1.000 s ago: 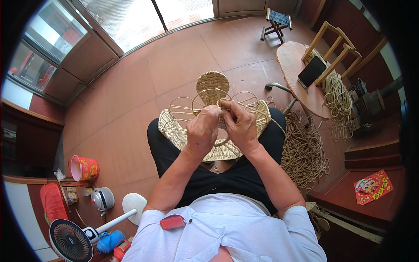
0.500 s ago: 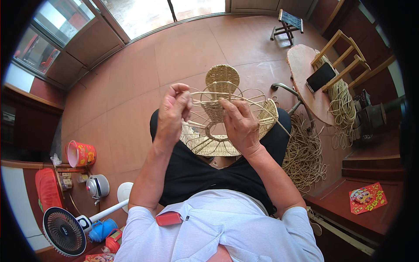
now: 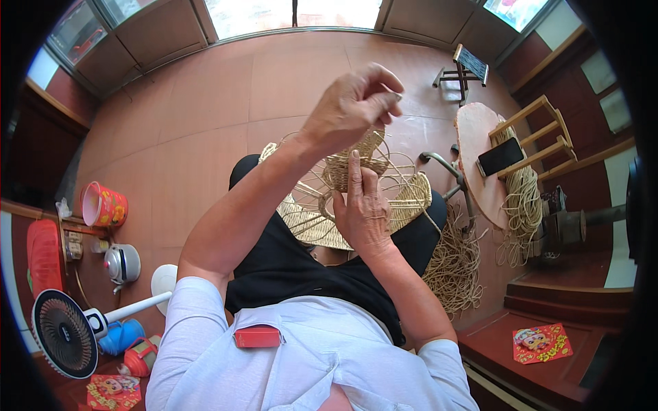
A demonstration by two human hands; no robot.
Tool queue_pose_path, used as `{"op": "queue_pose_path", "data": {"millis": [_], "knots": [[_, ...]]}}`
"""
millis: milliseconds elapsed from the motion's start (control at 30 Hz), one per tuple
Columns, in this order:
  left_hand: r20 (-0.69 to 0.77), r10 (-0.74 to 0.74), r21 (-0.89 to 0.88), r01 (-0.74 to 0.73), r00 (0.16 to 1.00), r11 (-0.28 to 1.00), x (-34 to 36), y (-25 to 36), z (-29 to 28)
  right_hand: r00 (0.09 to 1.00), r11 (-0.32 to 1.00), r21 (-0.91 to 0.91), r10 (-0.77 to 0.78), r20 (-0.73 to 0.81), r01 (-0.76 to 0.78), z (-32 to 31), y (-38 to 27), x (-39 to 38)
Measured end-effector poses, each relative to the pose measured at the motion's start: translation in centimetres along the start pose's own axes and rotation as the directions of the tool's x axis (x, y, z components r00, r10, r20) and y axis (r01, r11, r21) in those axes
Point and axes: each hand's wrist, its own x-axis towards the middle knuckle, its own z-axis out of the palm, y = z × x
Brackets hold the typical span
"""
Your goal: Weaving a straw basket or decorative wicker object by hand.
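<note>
Across my thighs lies a woven straw piece point(image 3: 312, 225), with broad plaited panels and thin cords looping over a frame. My right hand point(image 3: 364, 209) grips its small middle panel point(image 3: 336, 171), index finger stretched along the weave and thumb at the near side. Above and beyond it, my left hand point(image 3: 353, 106) is raised, slightly blurred, with thumb and fingers pinched together. A pale bit of what looks like straw cord shows at those fingertips. The far round woven part is mostly hidden behind my left hand.
On the right, a pink-topped board point(image 3: 473, 137) carries a black tablet point(image 3: 500, 157) and a wooden frame point(image 3: 548, 140). Straw cord bundles point(image 3: 456, 264) lie beside my right knee. A folding stool point(image 3: 466, 72) stands farther off. Left are a red bucket point(image 3: 105, 204), kettle point(image 3: 123, 264) and fan point(image 3: 66, 333).
My left hand has swung up, away and to the right across the woven piece. My right hand has shifted slightly nearer, its index finger now straightened. The view has turned a little.
</note>
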Motion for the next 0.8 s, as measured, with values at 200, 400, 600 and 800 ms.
{"op": "queue_pose_path", "data": {"millis": [200,400,600,800], "knots": [[-0.035,0.050,-0.023,-0.051,0.998,0.998,-0.9,-0.3,-0.8,0.997,0.999,-0.016,0.037,0.069,-0.036,-0.5,-0.4,0.6],[-0.052,0.095,0.011,-0.094,0.994,0.995,0.1,-0.3,-0.6,0.993,0.999,-0.035,0.037,0.111,-0.033,-0.6,-0.7,1.1],[0.133,0.071,0.070,-0.081,0.989,0.994,0.2,0.5,0.2,0.984,0.995,-0.034,0.095,0.149,-0.091,-0.9,-1.1,1.1],[-0.284,0.046,0.466,0.096,0.958,0.880,-4.0,-1.2,-1.7,0.995,0.994,0.071,0.076,0.065,-0.081,-1.3,0.6,2.1]]}}
